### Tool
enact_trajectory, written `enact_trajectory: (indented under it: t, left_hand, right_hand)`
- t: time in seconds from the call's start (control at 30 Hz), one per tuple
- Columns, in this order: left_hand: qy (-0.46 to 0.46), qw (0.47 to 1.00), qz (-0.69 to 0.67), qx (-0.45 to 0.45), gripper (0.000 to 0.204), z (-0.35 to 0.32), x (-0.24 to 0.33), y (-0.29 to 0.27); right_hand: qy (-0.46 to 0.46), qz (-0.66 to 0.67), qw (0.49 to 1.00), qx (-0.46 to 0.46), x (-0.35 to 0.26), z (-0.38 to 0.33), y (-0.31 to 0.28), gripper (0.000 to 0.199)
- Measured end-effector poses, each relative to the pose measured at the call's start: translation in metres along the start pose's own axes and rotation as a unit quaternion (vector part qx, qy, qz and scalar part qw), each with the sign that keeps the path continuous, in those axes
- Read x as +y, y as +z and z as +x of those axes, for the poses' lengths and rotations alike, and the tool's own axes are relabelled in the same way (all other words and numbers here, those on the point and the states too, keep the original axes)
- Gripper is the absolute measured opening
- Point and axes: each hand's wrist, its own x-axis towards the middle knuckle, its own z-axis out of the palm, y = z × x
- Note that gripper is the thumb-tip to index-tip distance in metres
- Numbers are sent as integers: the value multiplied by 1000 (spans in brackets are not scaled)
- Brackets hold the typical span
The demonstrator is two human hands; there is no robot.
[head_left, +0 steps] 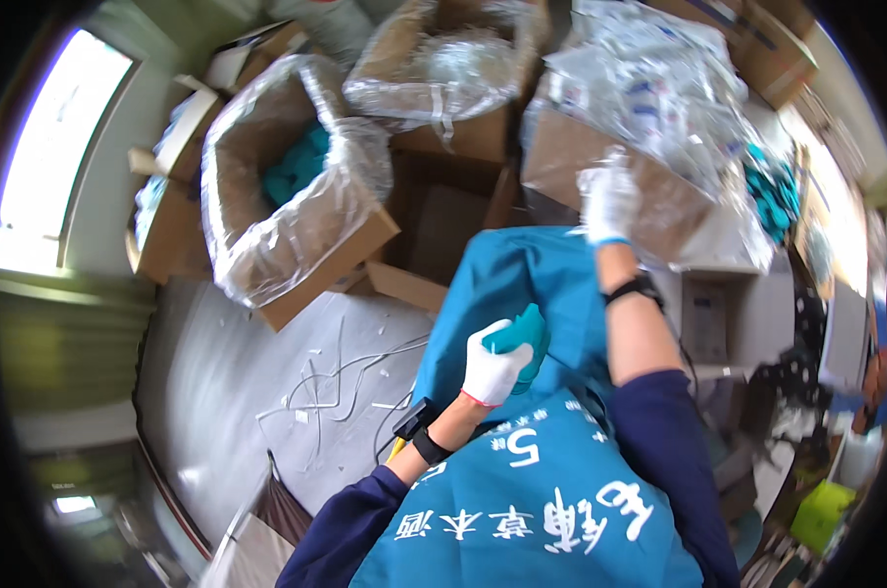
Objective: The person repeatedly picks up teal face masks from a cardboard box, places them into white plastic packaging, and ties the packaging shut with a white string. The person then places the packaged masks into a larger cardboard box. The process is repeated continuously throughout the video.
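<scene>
My left hand [492,365], in a white glove, is shut on a small folded teal item [520,338] held in front of my chest. It hovers over a teal sheet [522,284] spread across the work surface. My right hand [608,201], also in a white glove, reaches up and forward to a cardboard box [581,157] lined with clear plastic. Its fingers rest at the box's front edge by the clear plastic bag of packets [649,88]; whether they grip anything is blurred.
An open plastic-lined cardboard box [296,245] with teal pieces inside stands at the left. Another lined box [443,78] sits at the back. Thin white strips [336,382] lie scattered on the grey floor [218,372]. More teal pieces [772,196] lie at the right.
</scene>
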Motion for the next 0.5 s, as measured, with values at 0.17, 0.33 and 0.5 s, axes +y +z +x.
enact_trajectory:
  t: [0.17, 0.33, 0.5]
  left_hand:
    - [78, 979, -116, 151, 17, 27, 27, -62]
    - [62, 977, -52, 198, 16, 45, 73, -121]
    - [201, 934, -161, 246, 18, 110, 151, -188]
  right_hand:
    - [202, 155, 952, -167, -38, 1, -86, 47]
    - [200, 21, 975, -94, -33, -112, -121, 41]
    - [191, 30, 981, 1, -57, -140, -92, 31]
